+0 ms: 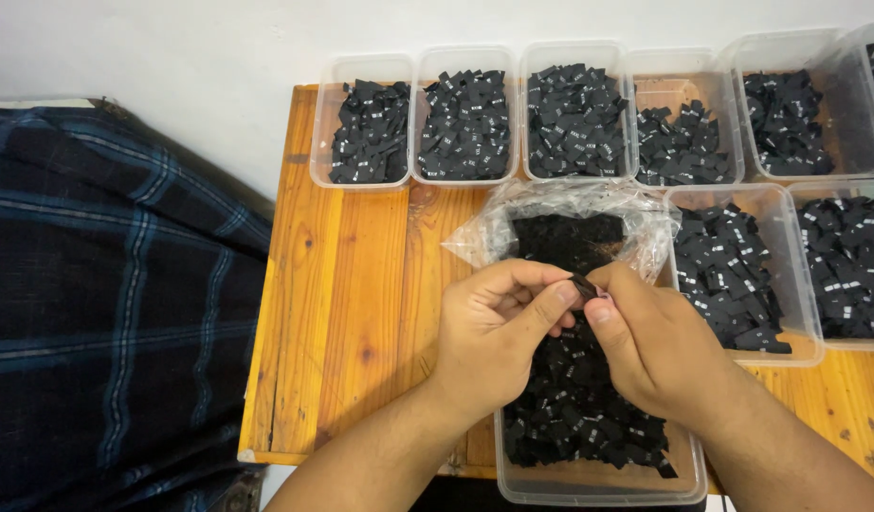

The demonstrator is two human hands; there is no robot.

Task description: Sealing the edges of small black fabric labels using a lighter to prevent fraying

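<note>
My left hand and my right hand meet above the near clear plastic tub, which is full of small black fabric labels. Both pinch the same small black label between thumbs and fingertips. Just beyond the hands lies an open clear plastic bag holding more black labels.
A wooden table carries a back row of several clear tubs of black labels and two more tubs at the right. A dark blue plaid cloth lies to the left of the table. A white wall stands behind.
</note>
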